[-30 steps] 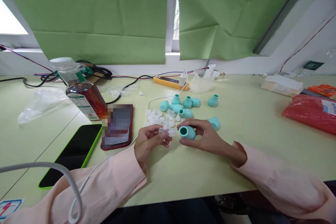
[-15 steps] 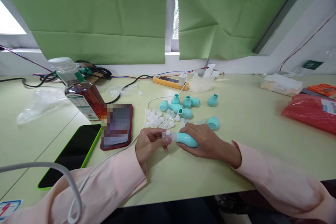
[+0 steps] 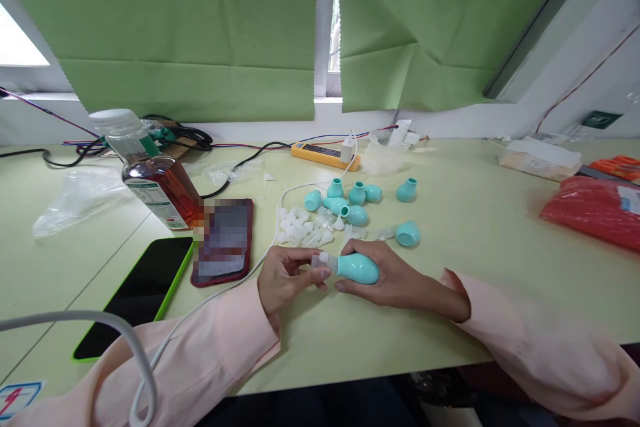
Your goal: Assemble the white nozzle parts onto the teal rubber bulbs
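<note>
My right hand (image 3: 383,273) is wrapped round a glossy turquoise squeeze bulb (image 3: 359,268), which lies sideways with its narrow end to the left. On that end sits a clear plastic nozzle piece (image 3: 327,262) with a small round knob on top. The thumb and fingers of my left hand (image 3: 287,277) pinch the nozzle piece from the left. Just beyond my hands lie several loose turquoise bulbs (image 3: 357,215), some upright and some on their sides. Beside them is a pile of small white caps (image 3: 295,223), with clear plastic pieces (image 3: 383,233) near my right fingers.
At left stand a bottle of reddish-brown liquid (image 3: 160,190), a phone in a green case (image 3: 143,280) and another in a red case (image 3: 225,240). A white cable (image 3: 278,207) runs to a yellow power strip (image 3: 323,155). A red plastic package (image 3: 590,210) lies at right.
My right hand has shifted slightly right and its fingers lie differently, so more of the bulb shows and it looks fuller. The nozzle piece has moved slightly right, still in my left fingers.
</note>
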### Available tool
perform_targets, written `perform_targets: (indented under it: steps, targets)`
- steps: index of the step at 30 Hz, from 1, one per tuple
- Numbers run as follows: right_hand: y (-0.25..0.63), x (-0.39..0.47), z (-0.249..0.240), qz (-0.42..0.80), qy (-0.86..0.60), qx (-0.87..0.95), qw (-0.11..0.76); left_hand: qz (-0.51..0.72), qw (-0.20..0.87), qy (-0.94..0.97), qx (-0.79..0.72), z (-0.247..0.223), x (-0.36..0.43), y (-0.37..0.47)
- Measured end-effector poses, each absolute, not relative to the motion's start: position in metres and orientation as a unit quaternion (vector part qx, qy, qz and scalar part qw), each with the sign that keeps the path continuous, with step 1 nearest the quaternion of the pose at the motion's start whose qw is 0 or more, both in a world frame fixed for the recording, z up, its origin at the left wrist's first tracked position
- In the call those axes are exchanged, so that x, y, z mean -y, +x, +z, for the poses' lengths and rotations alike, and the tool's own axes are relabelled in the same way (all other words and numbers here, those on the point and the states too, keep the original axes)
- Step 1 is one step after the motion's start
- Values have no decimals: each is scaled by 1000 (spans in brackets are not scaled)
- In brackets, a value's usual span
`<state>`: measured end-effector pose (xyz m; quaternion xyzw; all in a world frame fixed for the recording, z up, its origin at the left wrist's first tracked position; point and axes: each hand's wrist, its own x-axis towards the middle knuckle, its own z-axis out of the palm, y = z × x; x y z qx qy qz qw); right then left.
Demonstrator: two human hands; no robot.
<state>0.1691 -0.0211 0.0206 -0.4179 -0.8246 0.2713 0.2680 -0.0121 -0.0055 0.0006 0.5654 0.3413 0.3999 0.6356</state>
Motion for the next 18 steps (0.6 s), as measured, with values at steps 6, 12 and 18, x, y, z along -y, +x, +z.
perform_targets:
  steps: [6,12,18]
  targets:
    - [166,22,24,403,-442,759,257,405,629,575,-331,1,5,-12]
    - [166,16,22,465,-453,728,220,403,603,606,-327,3,4,-12]
    - [160,24,21,444,-433,746,242,455,621,543,-337,9,6,-11]
